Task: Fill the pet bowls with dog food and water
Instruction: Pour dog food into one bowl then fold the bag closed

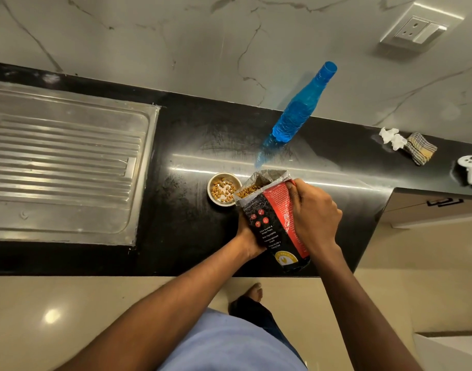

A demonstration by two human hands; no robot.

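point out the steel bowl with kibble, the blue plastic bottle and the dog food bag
round steel bowl with kibble (210,193): head view, on its left rim
blue plastic bottle (293,117): head view, mid body
black and red dog food bag (267,223): head view, printed front

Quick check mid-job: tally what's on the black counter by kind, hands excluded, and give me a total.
Metal bowl with kibble: 1
Dog food bag, held by both hands: 1
Blue bottle: 1
Checked cloth: 1
White crumpled tissue: 1
White controller: 1
Total: 6
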